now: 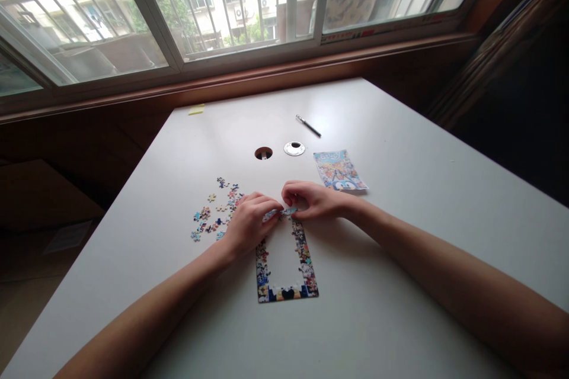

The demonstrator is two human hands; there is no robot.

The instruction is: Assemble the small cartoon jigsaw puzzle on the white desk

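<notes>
A jigsaw puzzle border [310, 269] lies on the white table as an upright rectangle with a bare middle. At its far edge, my right hand [313, 198] is closed, thumb and fingertips pinching a light blue jigsaw piece [291, 211]. My left hand [253, 219] meets it from the other side, its thumb and fingers closed on the border's top edge and covering the upper left corner. Exactly which piece the left fingertips press is hard to make out. Left of that hand are scattered loose jigsaw pieces [204, 213], some partly hidden behind it.
Beyond my right hand lies a colourful picture sheet [340, 170]. Farther back are a black pen [308, 125], a round metal cover [294, 148] and a cable hole [264, 153] in the table [382, 320]. Yellow tape [196, 109] marks the far left edge, below the window.
</notes>
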